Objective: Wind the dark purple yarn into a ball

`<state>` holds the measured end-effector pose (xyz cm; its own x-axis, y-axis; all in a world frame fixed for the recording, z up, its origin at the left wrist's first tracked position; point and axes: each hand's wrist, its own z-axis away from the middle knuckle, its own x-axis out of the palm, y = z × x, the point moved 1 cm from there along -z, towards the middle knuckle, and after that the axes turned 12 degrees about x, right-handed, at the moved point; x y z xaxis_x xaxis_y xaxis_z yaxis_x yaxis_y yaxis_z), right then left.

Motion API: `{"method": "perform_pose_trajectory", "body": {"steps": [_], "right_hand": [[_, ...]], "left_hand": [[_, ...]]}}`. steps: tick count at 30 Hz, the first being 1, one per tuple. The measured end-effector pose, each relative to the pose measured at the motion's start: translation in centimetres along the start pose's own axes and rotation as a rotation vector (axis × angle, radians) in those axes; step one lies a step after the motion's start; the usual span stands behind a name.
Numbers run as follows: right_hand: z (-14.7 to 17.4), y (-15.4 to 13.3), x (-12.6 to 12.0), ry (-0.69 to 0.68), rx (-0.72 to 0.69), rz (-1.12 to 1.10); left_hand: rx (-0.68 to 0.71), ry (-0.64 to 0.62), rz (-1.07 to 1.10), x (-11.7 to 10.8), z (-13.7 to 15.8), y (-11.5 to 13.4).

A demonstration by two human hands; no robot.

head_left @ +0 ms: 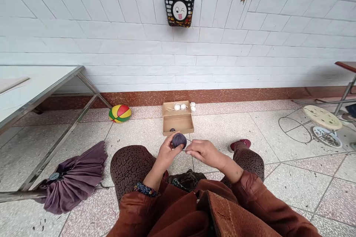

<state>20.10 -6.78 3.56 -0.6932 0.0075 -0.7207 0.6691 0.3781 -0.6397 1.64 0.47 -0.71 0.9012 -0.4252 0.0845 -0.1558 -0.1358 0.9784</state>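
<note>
A ball of dark purple yarn (178, 140) rests in my left hand (166, 152), whose fingers wrap round its side and underside. My right hand (204, 152) is closed just to the right of the ball, pinching a thin strand of the same yarn that runs over to it. Beyond my hands an open cardboard box (178, 123) lies on the floor, with a small dark ball (172, 130) in its near part. White balls (177, 107) and thin sticks lie in the lid part, and more white balls (193, 106) sit beside it.
A multicoloured ball (119, 113) lies left of the box, near a metal-framed table (41, 81). A folded purple umbrella (75, 181) is at lower left. At right are a stool (322, 117) and a white dish (327, 137). A black basket (179, 10) hangs from the window bars.
</note>
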Motion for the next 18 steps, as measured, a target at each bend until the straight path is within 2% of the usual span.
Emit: {"method": "perform_pose_trajectory", "body": {"steps": [3,6,8,11,14,18], "right_hand": [[-1.9,1.0,-1.2,0.120,0.025,0.010],[-2.8,2.7,-0.7,0.220,0.126,-0.045],[-2.6,3.9,0.6,0.243,0.212,-0.093],[-1.5,5.0,3.1,0.177,0.330,-0.177],[-0.1,5.5,4.9,0.089,0.386,-0.264],[1.1,5.8,5.9,0.045,0.405,-0.263]], "left_hand": [[0.007,-0.176,0.040,0.8,0.8,0.5],[-0.107,-0.246,0.265,1.6,1.6,1.4],[-0.171,-0.230,0.445,2.0,1.9,2.1],[-0.180,-0.153,0.641,2.3,2.0,3.0],[-0.181,-0.068,0.730,2.2,1.7,3.5],[-0.192,0.013,0.748,1.8,1.1,3.2]]}}
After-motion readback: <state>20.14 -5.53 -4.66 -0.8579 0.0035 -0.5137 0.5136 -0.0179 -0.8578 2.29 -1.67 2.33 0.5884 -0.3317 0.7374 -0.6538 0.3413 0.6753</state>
